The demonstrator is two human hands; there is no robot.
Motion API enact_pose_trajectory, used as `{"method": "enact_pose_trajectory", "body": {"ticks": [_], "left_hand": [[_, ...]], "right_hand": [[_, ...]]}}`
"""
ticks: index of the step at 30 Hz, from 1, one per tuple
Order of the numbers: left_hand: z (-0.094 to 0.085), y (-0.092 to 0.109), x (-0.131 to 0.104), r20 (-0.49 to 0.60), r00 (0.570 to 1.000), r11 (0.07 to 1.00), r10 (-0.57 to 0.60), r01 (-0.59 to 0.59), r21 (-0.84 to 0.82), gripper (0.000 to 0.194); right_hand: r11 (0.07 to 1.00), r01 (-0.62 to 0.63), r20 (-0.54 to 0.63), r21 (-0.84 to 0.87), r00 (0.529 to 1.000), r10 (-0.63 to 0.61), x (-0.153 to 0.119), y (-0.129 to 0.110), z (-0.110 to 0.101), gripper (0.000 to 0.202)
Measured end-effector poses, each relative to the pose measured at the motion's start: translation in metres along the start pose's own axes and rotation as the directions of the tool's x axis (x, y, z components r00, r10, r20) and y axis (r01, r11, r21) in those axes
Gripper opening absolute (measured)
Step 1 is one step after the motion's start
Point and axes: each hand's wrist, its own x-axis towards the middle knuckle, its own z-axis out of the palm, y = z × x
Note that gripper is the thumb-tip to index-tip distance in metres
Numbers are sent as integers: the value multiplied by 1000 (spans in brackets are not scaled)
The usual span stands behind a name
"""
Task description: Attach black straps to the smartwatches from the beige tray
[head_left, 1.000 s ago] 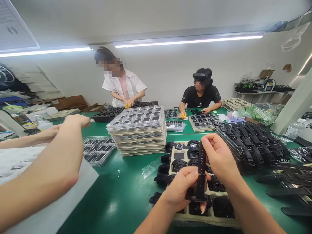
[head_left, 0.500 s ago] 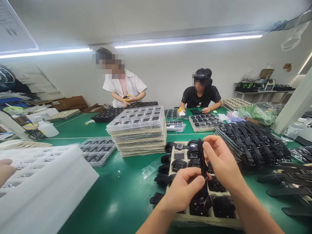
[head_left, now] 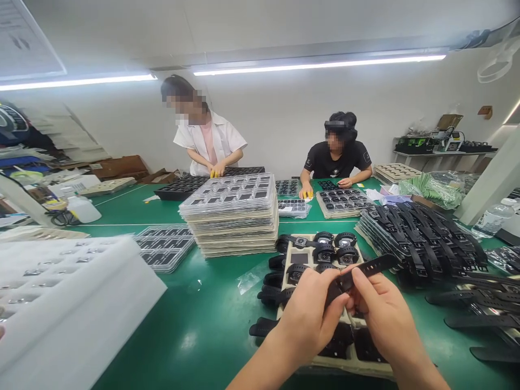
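Between my two hands is a black watch strap (head_left: 378,264), held above a cream tray (head_left: 289,260) of black smartwatches. My left hand (head_left: 311,314) is closed around the strap's near part. With thumb and fingers, my right hand (head_left: 384,309) pinches it further along, and its holed free end sticks out to the upper right. Whether a watch body hangs on the strap is hidden by my hands. Several smartwatches (head_left: 347,254) sit in the tray's pockets, with straps (head_left: 270,295) hanging over its left edge.
Left of the tray rises a tall stack of trays (head_left: 233,227). Black straps (head_left: 422,238) cover another stack at right. A white foam block (head_left: 101,309) with small metal parts fills the near left. Across the green table (head_left: 195,319), two people (head_left: 209,141) handle parts.
The strap has swung from upright to slanting rightward. My right hand has lowered and grips it closer to my left. The standing person across the table has lowered their hands to a black tray.
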Motion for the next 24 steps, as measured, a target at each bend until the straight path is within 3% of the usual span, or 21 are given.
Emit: {"method": "enact_pose_trajectory", "body": {"ticks": [3,8,12,15,18,21,23,24], "left_hand": [[2,-2,-1,-79,990,993,114,-115,-12,41],[5,-6,-1,-70,984,986,165,-163,38,33],[5,-4,0,-137,967,972,216,-199,127,27],[3,0,3,-137,969,961,208,-176,215,20],[2,2,4,-137,977,973,166,-139,187,18],[5,2,0,-158,982,993,99,-88,77,16],[6,1,-3,-143,990,999,-20,13,-51,13],[7,1,-5,-127,987,986,-100,82,-142,13]], "right_hand": [[984,-40,-20,171,999,44,-1,3,4,44],[983,-6,-60,183,998,17,-3,5,5,41],[998,18,-51,52,999,-15,-6,6,3,47],[989,98,-85,-108,991,-107,-11,5,1,47],[944,203,-5,-261,977,-212,-14,5,-2,45],[820,417,150,-392,909,-390,-11,5,-8,33],[705,566,278,-428,824,-493,-10,7,-11,21],[667,613,336,-425,790,-512,-9,7,-12,26]]}}
